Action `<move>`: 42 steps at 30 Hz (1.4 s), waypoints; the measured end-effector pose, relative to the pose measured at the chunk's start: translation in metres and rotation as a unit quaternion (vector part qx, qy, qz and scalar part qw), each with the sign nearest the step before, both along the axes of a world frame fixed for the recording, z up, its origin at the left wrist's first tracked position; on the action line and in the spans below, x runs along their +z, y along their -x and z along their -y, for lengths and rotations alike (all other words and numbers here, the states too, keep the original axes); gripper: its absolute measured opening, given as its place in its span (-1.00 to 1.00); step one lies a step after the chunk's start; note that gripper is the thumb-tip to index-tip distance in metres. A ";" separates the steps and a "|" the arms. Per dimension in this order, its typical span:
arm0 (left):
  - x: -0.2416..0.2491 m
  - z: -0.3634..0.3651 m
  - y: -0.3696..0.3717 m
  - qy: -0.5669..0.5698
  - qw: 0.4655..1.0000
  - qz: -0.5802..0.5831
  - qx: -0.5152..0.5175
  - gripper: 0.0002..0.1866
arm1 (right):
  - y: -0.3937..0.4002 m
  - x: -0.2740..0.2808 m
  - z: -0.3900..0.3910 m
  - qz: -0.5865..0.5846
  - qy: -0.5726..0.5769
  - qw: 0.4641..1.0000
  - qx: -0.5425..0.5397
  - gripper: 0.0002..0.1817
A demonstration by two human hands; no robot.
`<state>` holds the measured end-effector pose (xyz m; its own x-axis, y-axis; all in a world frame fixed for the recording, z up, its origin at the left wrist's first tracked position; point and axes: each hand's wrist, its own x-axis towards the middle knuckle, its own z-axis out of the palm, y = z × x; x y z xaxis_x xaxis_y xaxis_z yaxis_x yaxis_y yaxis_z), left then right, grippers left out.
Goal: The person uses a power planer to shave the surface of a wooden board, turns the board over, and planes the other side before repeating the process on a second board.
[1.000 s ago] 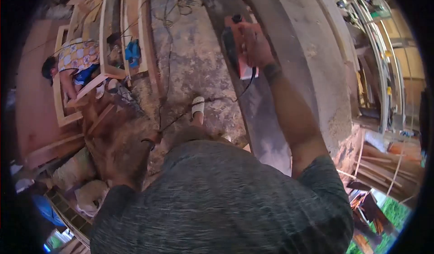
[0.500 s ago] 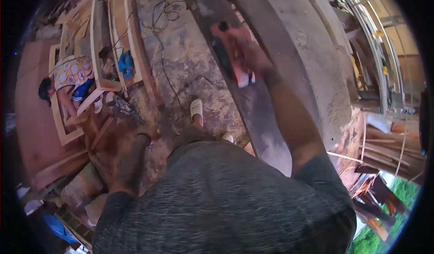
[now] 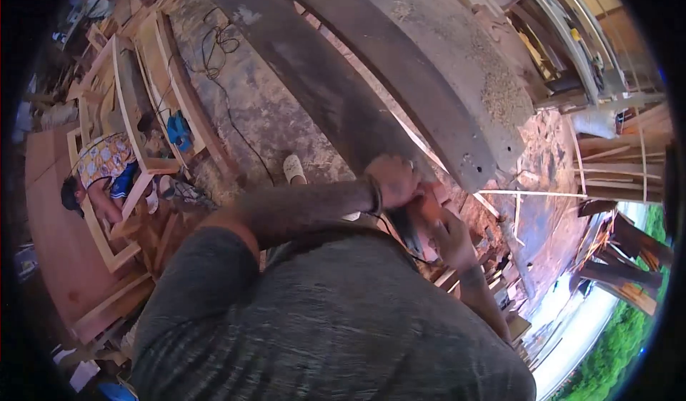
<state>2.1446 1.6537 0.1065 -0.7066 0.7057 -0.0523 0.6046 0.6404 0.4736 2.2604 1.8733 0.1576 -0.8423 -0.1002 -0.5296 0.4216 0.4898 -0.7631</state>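
A red corded power tool, by its look an electric planer (image 3: 429, 207), sits at the near end of a long dark plank (image 3: 314, 79). My left hand (image 3: 394, 179), a band at its wrist, is closed over the tool's front part. On its right side my right hand (image 3: 455, 242) is wrapped round the tool's body. A black cord (image 3: 393, 231) trails from it near my shirt. The tool's underside and part of its body are hidden by my hands.
A second dark plank (image 3: 400, 72) lies alongside, with shavings (image 3: 504, 97) beyond it. To the left a person (image 3: 107, 165) is beside pale wooden frames (image 3: 136, 108) and a blue tool (image 3: 179, 131). A cable (image 3: 239, 126) crosses the floor. Timber (image 3: 614, 165) is stacked at right.
My right hand has drawn the planer back along the plank toward me. My left hand has come from the left side onto the tool. The view has shifted rightward.
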 end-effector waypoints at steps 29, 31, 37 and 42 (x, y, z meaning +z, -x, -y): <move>-0.018 0.287 0.037 -0.013 0.947 -0.094 0.306 -0.64 | 0.283 -0.047 0.239 -0.271 0.016 0.944 0.191 -0.41; -0.024 0.322 0.008 0.010 0.937 -0.087 0.339 -0.72 | 0.326 -0.049 0.293 -0.356 0.028 0.915 0.188 -0.41; -0.061 0.381 -0.089 0.073 0.921 0.069 0.377 -0.77 | 0.457 -0.032 0.437 -0.267 -0.092 0.915 0.287 -0.50; -0.041 0.366 -0.100 0.069 0.908 0.147 0.387 -0.75 | 0.510 -0.070 0.461 -0.448 -0.161 0.796 0.373 -0.62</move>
